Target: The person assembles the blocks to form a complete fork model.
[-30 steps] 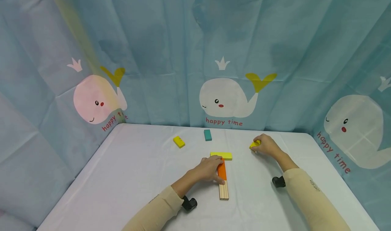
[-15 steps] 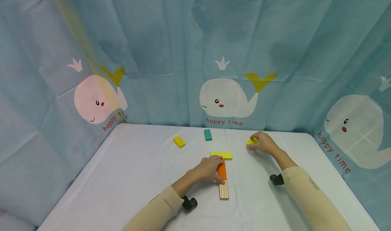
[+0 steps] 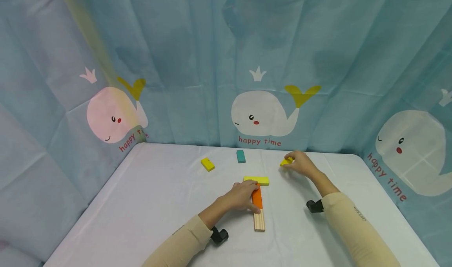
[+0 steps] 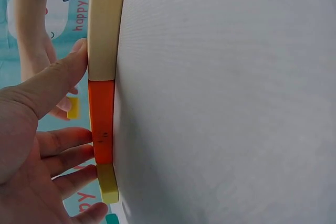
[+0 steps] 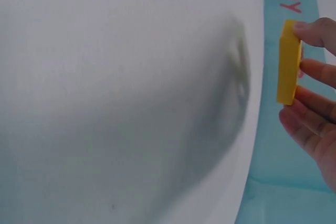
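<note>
In the head view, a plain wooden block [image 3: 259, 220], an orange block [image 3: 257, 198] and a yellow block [image 3: 261, 180] lie end to end, the yellow one crosswise like the top of a T. My left hand [image 3: 241, 196] rests along this row. Its thumb touches the wooden block and its outstretched fingers [image 4: 76, 158] touch the orange and yellow ones. Farther right, my right hand [image 3: 301, 164] pinches a small yellow block [image 5: 289, 64] between thumb and fingertips. The right wrist view shows that block held up, with the hand's shadow on the cloth.
A small yellow block [image 3: 207, 164] and a teal block [image 3: 241, 156] lie near the back of the white-covered table [image 3: 148, 196]. A blue curtain [image 3: 183, 82] with whale prints stands behind and along the sides.
My right hand has moved left and slightly away from me, carrying the small yellow block. The left hand and the row of blocks have stayed in place.
</note>
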The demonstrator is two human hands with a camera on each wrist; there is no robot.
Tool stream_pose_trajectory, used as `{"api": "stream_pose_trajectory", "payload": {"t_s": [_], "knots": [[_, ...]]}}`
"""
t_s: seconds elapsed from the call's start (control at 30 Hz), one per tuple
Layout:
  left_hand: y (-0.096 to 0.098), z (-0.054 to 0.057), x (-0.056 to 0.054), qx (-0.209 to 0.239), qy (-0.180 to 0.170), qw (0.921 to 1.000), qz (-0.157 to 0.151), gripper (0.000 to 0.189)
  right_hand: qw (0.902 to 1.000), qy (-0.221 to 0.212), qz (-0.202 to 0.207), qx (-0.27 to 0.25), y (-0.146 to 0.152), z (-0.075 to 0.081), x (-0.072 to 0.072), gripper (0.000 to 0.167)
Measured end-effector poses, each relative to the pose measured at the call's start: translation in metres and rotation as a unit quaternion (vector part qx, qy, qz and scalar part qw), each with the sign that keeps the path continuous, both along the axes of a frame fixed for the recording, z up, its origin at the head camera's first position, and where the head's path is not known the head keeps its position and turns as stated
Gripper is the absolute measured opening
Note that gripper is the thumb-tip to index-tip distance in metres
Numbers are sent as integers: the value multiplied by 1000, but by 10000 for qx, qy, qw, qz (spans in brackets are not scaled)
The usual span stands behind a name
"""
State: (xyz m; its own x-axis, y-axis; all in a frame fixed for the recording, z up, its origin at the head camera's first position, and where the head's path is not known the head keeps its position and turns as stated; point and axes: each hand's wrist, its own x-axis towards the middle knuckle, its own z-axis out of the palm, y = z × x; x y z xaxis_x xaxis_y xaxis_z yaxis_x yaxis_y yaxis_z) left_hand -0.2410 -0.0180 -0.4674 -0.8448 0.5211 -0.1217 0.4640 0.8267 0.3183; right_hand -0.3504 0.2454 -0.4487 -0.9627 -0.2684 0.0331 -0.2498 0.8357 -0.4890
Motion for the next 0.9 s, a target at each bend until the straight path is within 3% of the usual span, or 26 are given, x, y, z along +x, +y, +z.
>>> {"api": "stream_pose_trajectory", "payload": {"t_s": [0.63,0.9], "knots": [[0,1,-1,-73,30,10000,-25,81,9992,177,349,-8,-37,-6,4,40],[-1,0,-1,-51,-6,10000,-13,81,9995,-46,303,30,-50,-8,5,41]]}}
